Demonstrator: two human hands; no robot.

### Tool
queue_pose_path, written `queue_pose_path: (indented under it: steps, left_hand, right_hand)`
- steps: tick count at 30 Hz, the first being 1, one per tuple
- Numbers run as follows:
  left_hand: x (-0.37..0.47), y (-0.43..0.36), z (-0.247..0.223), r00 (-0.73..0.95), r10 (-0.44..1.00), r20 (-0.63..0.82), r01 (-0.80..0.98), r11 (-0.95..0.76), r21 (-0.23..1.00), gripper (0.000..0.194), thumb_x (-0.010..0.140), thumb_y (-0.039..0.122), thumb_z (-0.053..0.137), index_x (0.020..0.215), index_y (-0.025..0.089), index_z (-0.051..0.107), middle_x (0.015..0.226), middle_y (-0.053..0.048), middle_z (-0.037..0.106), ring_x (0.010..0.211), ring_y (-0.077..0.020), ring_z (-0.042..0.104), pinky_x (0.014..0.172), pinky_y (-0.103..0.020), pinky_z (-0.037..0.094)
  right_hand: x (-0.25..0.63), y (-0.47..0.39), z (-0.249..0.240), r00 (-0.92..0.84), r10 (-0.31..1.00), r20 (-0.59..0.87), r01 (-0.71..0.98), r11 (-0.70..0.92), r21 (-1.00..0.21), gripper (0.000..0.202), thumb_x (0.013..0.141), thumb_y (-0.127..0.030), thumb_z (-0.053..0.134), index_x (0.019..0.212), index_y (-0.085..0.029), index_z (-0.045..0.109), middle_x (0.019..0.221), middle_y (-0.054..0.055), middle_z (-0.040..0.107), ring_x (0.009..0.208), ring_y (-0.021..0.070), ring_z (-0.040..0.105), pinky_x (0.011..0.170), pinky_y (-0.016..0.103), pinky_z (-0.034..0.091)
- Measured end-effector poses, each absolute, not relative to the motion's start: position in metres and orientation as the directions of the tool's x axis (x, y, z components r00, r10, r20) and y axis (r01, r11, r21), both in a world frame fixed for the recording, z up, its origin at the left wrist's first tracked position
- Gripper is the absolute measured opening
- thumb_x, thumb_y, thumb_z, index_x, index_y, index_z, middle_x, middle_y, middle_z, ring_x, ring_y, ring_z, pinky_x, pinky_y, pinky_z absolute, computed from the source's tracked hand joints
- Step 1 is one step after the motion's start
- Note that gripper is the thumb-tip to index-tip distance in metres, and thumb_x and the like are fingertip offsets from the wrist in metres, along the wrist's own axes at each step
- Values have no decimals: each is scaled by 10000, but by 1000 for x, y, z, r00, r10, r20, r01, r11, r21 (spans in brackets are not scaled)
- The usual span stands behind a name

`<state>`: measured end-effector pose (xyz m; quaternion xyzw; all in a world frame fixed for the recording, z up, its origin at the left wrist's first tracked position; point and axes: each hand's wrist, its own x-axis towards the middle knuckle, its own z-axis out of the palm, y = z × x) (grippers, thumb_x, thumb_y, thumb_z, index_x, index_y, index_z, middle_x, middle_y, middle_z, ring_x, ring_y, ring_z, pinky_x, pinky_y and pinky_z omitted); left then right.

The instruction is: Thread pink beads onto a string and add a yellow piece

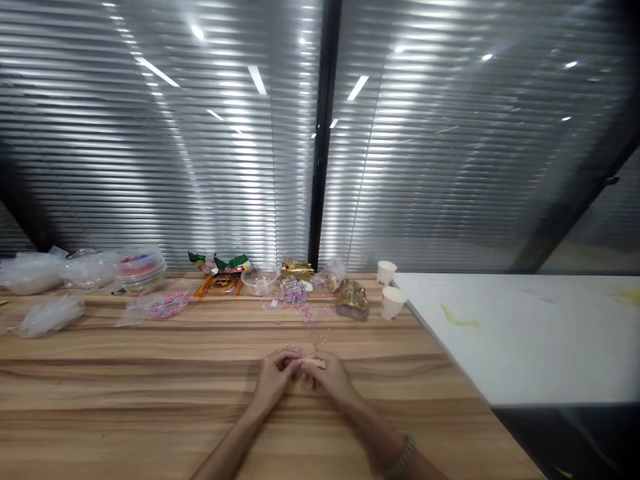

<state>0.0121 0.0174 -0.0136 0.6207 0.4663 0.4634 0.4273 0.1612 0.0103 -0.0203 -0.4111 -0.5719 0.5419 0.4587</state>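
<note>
My left hand (pixel 275 377) and my right hand (pixel 330 375) meet above the wooden table (pixel 150 400), fingertips pinched together. What they pinch is too small and blurred to name. Just beyond the fingers lie small pink and white pieces (pixel 320 339), loose on the wood. A larger scatter of such pieces (pixel 306 312) spreads farther back, beside a small pile of them (pixel 295 291). A bracelet (pixel 404 455) circles my right wrist.
Along the back stand a clear bowl (pixel 260 280), gold wrappers (pixel 353 300), snack packets (pixel 220 285), two paper cups (pixel 393 303) and stacked clear tubs (pixel 140 267). Plastic bags (pixel 50 317) lie at left, one with pink pieces (pixel 170 305). A white table (pixel 525 340) adjoins at right.
</note>
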Motion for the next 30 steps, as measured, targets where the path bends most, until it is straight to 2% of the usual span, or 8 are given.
queue_pose_path:
  steps: [3, 5, 9, 11, 15, 18, 22, 30]
  left_hand:
    - [17, 18, -17, 141, 989, 54, 13, -56, 998, 296, 618, 424, 674, 666, 137, 622, 601, -35, 644, 583, -163, 576, 588, -264, 432]
    - [20, 16, -18, 188, 981, 53, -25, -50, 998, 317, 619, 439, 674, 622, 137, 578, 568, -16, 618, 564, -144, 555, 579, -246, 414]
    - [23, 12, -16, 291, 950, 113, 59, -136, 989, 359, 691, 477, 596, 579, 138, 556, 577, -20, 601, 596, -147, 545, 606, -248, 405]
    - [22, 10, -13, 278, 948, 154, 150, -201, 968, 393, 751, 492, 511, 588, 142, 580, 598, -31, 610, 620, -162, 548, 628, -261, 408]
    - [18, 9, -5, 153, 959, 240, 230, -271, 935, 340, 787, 457, 474, 863, 158, 616, 784, -58, 651, 708, -184, 569, 670, -275, 426]
    - [14, 12, -4, 104, 969, 224, 184, -240, 953, 382, 784, 443, 485, 1023, 152, 550, 781, -51, 638, 634, -164, 565, 629, -266, 435]
    - [11, 16, -6, 145, 968, 206, 224, -235, 946, 333, 775, 441, 496, 826, 134, 617, 603, -16, 582, 547, -143, 515, 558, -240, 401]
    - [9, 18, -7, 248, 951, 183, 280, -252, 926, 319, 766, 437, 501, 668, 150, 599, 532, 2, 534, 535, -137, 466, 536, -222, 358]
  right_hand:
    - [161, 12, -18, -177, 983, 55, -137, 31, -990, 361, 623, -482, 664, 691, -132, 606, 543, 4, 567, 443, 98, 461, 448, 215, 348]
    - [162, 13, -17, -141, 989, 51, -153, 29, -988, 362, 624, -489, 665, 670, -135, 605, 529, -1, 546, 464, 102, 455, 459, 214, 334]
    - [162, 14, -17, -117, 988, 97, -199, 72, -977, 375, 660, -524, 625, 648, -153, 571, 591, 3, 543, 541, 118, 472, 521, 226, 361]
    - [162, 15, -18, -115, 986, 117, -217, 90, -972, 398, 697, -560, 568, 647, -167, 534, 596, -2, 532, 551, 122, 477, 542, 233, 378]
    - [164, 15, -20, -201, 976, 86, -92, 69, -993, 427, 751, -593, 477, 709, -172, 537, 510, -41, 453, 421, 90, 382, 434, 210, 321]
    - [167, 14, -17, -311, 941, 135, 47, 157, -987, 407, 790, -537, 468, 779, -158, 614, 609, -6, 549, 525, 115, 467, 527, 228, 385]
    - [172, 12, -10, -406, 889, 210, 111, 276, -955, 376, 834, -469, 440, 822, -170, 667, 830, 29, 643, 805, 187, 549, 791, 312, 396]
    - [175, 11, -8, -432, 868, 245, 173, 347, -922, 380, 844, -458, 421, 826, -179, 678, 814, 29, 654, 776, 196, 558, 732, 298, 412]
